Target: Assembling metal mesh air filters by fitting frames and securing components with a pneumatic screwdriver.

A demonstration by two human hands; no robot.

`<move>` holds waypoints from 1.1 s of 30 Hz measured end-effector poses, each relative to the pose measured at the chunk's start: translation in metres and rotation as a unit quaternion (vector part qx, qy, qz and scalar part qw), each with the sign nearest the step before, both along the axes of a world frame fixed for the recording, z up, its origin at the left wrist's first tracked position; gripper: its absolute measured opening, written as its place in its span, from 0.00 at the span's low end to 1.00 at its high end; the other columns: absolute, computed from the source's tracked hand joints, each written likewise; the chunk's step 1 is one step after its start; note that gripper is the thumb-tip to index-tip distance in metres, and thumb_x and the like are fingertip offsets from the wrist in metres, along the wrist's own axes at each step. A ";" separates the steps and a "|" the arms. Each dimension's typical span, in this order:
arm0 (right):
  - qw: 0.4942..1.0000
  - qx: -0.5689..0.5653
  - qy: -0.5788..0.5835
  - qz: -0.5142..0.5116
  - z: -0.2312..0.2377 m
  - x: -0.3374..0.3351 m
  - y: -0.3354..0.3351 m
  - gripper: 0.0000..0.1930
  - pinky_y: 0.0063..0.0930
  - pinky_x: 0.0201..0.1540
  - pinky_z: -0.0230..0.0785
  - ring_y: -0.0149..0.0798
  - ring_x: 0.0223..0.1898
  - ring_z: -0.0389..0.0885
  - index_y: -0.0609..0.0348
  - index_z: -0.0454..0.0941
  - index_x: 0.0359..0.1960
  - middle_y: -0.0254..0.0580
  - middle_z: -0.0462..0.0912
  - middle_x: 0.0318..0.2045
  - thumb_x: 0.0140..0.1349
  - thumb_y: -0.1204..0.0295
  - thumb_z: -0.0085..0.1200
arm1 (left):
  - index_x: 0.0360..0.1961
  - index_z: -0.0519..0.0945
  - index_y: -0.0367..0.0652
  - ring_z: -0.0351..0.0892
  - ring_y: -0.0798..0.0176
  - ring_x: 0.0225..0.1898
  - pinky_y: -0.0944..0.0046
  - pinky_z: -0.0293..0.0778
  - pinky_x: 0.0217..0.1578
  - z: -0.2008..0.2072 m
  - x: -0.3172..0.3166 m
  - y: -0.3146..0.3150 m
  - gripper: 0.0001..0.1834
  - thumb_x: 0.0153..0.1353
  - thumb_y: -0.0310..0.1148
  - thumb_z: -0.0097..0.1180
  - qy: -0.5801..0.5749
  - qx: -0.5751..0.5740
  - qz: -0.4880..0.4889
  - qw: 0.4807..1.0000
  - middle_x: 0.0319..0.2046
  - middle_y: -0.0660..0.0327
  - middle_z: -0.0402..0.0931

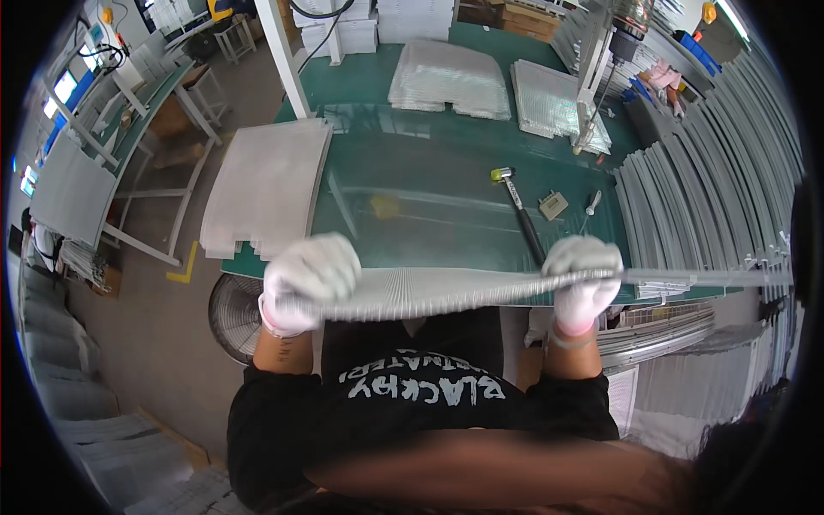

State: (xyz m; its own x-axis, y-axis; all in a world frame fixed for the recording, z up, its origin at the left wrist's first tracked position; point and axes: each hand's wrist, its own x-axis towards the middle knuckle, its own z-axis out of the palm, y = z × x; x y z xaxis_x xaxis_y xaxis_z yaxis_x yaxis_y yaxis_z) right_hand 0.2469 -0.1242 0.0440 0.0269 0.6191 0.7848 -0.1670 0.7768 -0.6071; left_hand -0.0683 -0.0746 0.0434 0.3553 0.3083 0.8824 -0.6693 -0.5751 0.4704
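A thin silvery-white panel with fine ribs [429, 290] spans the space between my hands, seen nearly edge-on, just over the table's near edge. My left hand [313, 279], in a white glove, is closed round its left end and is slightly blurred. On the other side my right hand [584, 275], also gloved, grips the panel where it narrows to a thin edge. A mallet [523, 215] with a yellow-green head and dark handle lies just beyond my right hand. Near it are a small beige block [553, 204] and a small white-handled tool [593, 202].
The green table [412, 223] carries a stack of pale sheets [266, 184] at left and two more stacks, one far centre [451, 79], one far right [554, 99]. A tool hangs at upper right [631, 30]. Upright panels [687, 197] line the right. A fan [232, 318] stands below left.
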 end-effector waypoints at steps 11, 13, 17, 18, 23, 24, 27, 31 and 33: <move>0.948 0.159 -0.193 0.197 -0.050 0.032 -0.068 0.25 0.28 0.13 0.63 0.45 0.22 0.81 0.61 0.68 0.28 0.52 0.79 0.25 0.71 0.50 0.41 | 0.73 0.48 0.36 0.35 0.43 0.76 0.42 0.30 0.71 -0.104 0.007 0.024 0.52 0.62 0.64 0.51 0.570 0.050 -0.177 0.801 0.74 0.45 0.43; 0.956 0.142 -0.205 0.154 -0.043 0.031 -0.080 0.19 0.31 0.19 0.68 0.45 0.27 0.82 0.61 0.68 0.30 0.52 0.78 0.29 0.70 0.56 0.44 | 0.74 0.42 0.36 0.30 0.45 0.76 0.45 0.28 0.72 -0.112 0.024 0.030 0.52 0.65 0.64 0.46 0.621 0.092 -0.191 0.755 0.75 0.46 0.36; 0.964 0.121 -0.217 0.100 -0.050 0.030 -0.092 0.07 0.39 0.36 0.74 0.45 0.37 0.80 0.60 0.68 0.34 0.51 0.76 0.38 0.64 0.69 0.48 | 0.74 0.40 0.35 0.26 0.44 0.76 0.44 0.29 0.72 -0.132 0.052 0.042 0.50 0.67 0.64 0.39 0.628 0.139 -0.181 0.744 0.75 0.45 0.33; 0.964 0.126 -0.213 0.102 -0.054 0.032 -0.090 0.07 0.39 0.36 0.74 0.45 0.37 0.80 0.60 0.68 0.34 0.51 0.76 0.38 0.64 0.69 0.48 | 0.73 0.41 0.35 0.27 0.44 0.76 0.45 0.30 0.72 -0.131 0.059 0.042 0.50 0.67 0.65 0.37 0.645 0.147 -0.160 0.733 0.75 0.44 0.34; 0.965 0.151 -0.176 0.123 -0.052 0.029 -0.077 0.07 0.38 0.30 0.74 0.44 0.27 0.81 0.61 0.68 0.33 0.48 0.79 0.28 0.65 0.71 0.49 | 0.74 0.39 0.36 0.24 0.45 0.76 0.48 0.28 0.73 -0.129 0.103 0.057 0.48 0.69 0.62 0.36 0.683 0.132 -0.174 0.697 0.75 0.46 0.34; 0.970 0.152 -0.153 0.112 -0.051 0.027 -0.074 0.08 0.34 0.20 0.70 0.43 0.20 0.80 0.61 0.68 0.31 0.48 0.80 0.23 0.63 0.71 0.51 | 0.72 0.50 0.35 0.36 0.43 0.75 0.47 0.36 0.73 -0.144 0.101 0.056 0.44 0.70 0.60 0.35 0.649 0.133 -0.134 0.737 0.73 0.44 0.44; 0.989 0.111 -0.095 -0.022 -0.043 0.013 -0.070 0.18 0.36 0.29 0.73 0.45 0.29 0.84 0.60 0.73 0.33 0.46 0.83 0.29 0.72 0.57 0.42 | 0.67 0.63 0.32 0.56 0.41 0.70 0.47 0.51 0.70 -0.078 0.089 0.068 0.39 0.70 0.58 0.39 0.666 0.073 -0.178 0.720 0.68 0.44 0.59; 0.983 0.105 -0.101 -0.111 -0.027 0.013 -0.034 0.14 0.32 0.24 0.71 0.41 0.21 0.80 0.59 0.72 0.26 0.39 0.80 0.21 0.63 0.62 0.57 | 0.56 0.76 0.34 0.75 0.39 0.55 0.41 0.70 0.56 -0.039 0.005 0.075 0.28 0.67 0.48 0.53 0.243 0.018 -0.414 0.877 0.52 0.39 0.75; 0.988 0.069 -0.129 -0.050 -0.022 0.024 -0.010 0.08 0.31 0.27 0.73 0.40 0.24 0.80 0.63 0.75 0.28 0.42 0.81 0.24 0.62 0.71 0.53 | 0.46 0.81 0.32 0.81 0.42 0.47 0.47 0.76 0.44 -0.002 -0.020 0.045 0.26 0.63 0.49 0.57 0.127 0.035 -0.281 0.951 0.44 0.37 0.79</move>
State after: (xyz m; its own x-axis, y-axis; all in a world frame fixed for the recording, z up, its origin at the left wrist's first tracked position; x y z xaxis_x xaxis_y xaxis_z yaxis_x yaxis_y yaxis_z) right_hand 0.2713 -0.1340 0.0222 -0.1306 0.5101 0.8501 0.0611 0.8600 -0.5067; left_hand -0.0888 -0.0292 0.0414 0.6505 -0.0492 0.7579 -0.7505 -0.1949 0.6315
